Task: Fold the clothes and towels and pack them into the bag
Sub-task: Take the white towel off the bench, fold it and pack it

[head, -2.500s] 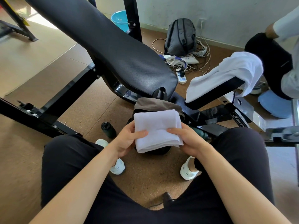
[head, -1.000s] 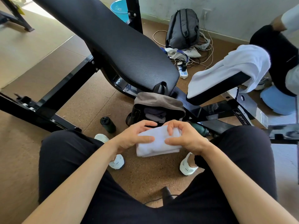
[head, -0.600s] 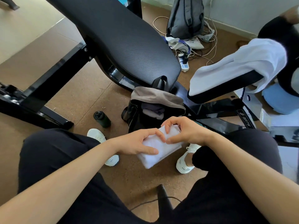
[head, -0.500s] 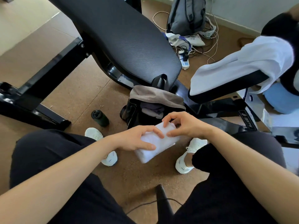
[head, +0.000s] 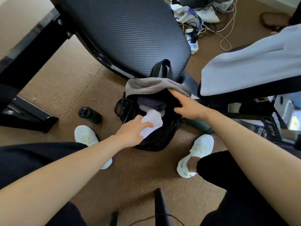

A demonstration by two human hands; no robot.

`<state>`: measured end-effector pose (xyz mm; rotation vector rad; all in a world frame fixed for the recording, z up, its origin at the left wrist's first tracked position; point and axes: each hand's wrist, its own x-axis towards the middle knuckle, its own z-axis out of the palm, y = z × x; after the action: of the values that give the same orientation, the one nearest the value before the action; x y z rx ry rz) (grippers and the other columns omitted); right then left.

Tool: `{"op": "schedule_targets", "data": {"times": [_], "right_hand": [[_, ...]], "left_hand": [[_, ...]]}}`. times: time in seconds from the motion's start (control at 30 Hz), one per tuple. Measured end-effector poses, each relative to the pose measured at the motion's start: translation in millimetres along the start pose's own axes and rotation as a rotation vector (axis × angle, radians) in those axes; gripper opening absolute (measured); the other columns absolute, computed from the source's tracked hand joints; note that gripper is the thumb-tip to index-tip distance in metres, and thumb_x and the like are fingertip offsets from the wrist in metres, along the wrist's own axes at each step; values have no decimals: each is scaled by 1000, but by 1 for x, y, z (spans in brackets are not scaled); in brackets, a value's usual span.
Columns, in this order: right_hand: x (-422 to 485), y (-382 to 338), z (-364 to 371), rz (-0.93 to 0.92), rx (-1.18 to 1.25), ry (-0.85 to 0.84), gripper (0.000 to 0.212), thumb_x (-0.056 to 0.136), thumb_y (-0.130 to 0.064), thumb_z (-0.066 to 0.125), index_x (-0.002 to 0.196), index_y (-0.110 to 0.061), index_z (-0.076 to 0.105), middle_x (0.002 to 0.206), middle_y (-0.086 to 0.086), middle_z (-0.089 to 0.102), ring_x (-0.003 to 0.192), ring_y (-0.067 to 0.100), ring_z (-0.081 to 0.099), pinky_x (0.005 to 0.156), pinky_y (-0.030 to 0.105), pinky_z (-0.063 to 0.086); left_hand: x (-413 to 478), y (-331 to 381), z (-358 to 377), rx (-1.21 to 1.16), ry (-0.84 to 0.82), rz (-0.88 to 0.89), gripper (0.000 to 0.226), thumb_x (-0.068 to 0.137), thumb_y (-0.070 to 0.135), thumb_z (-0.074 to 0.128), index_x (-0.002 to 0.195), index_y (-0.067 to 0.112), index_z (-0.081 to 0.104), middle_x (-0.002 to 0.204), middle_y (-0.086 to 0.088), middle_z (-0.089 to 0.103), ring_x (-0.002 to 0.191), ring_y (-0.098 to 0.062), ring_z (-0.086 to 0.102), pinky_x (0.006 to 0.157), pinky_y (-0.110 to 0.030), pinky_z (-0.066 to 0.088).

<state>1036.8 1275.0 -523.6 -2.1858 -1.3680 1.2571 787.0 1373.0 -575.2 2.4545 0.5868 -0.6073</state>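
Note:
A black bag stands open on the floor between my feet, with a grey flap folded back at its far rim. My left hand grips a folded white towel and holds it inside the bag's mouth. Darker folded clothes lie deeper in the bag. My right hand rests at the bag's right rim under the flap, fingers spread, index finger against the flap. Another white cloth is draped over the bench pad at right.
A black padded bench slopes above the bag, its frame at left. A dark bottle stands left of the bag, a green bottle lies right of it. Cables and a power strip clutter the far floor.
My left hand carried the folded towel forward and down into the bag's mouth. My right hand let go of it and moved to the bag's rim. The view tilted down.

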Motion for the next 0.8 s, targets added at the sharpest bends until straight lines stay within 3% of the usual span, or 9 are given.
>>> {"op": "schedule_targets", "data": {"times": [0.1,0.17,0.3,0.4,0.47,0.6,0.7,0.8], "right_hand": [[11,1,-18,-2,67,33,89,92,10,45,160,-37,14,164,-8,27,137,11,43,103,23,39],[15,3,-25,6,47,59,89,89,13,41,159,-37,20,156,-4,39,129,12,52,101,24,43],[18,3,-37,50,65,37,85,89,11,41,157,-38,28,137,3,57,123,12,57,93,24,50],[16,0,-47,49,87,24,77,93,8,44,155,-37,34,123,13,67,117,19,62,73,5,46],[13,-2,-49,38,107,23,75,94,9,44,154,-35,36,118,16,69,113,23,64,63,3,43],[14,-3,-49,57,128,15,76,93,10,41,155,-35,36,100,-5,66,114,18,63,65,0,43],[16,-2,-50,75,125,3,79,92,10,41,155,-38,35,106,-5,65,115,12,62,73,4,47],[18,-1,-49,67,138,-1,82,90,11,42,155,-39,35,123,3,67,115,12,64,86,17,54]], "left_hand": [[26,-1,3,268,116,56,71,94,8,60,151,43,37,148,-9,36,112,-33,53,89,-42,49],[44,-1,6,470,244,172,74,85,4,68,147,37,44,147,-13,41,114,-38,55,95,-48,47],[87,0,14,671,438,241,46,95,13,51,136,33,52,148,-12,42,119,-40,51,94,-49,46],[114,5,22,751,365,180,55,94,23,60,146,35,45,159,-9,26,128,-39,43,96,-47,41],[126,15,30,764,306,116,61,91,21,62,148,34,45,167,-9,13,130,-40,42,96,-47,40],[151,42,42,773,248,78,63,95,24,58,154,30,37,171,-8,-4,126,-41,41,102,-49,37],[172,54,48,781,184,104,57,99,24,54,153,27,38,170,-8,7,132,-39,36,107,-49,35],[190,58,57,834,70,145,42,103,29,48,143,22,55,159,-3,33,138,-33,32,112,-45,27]]}}
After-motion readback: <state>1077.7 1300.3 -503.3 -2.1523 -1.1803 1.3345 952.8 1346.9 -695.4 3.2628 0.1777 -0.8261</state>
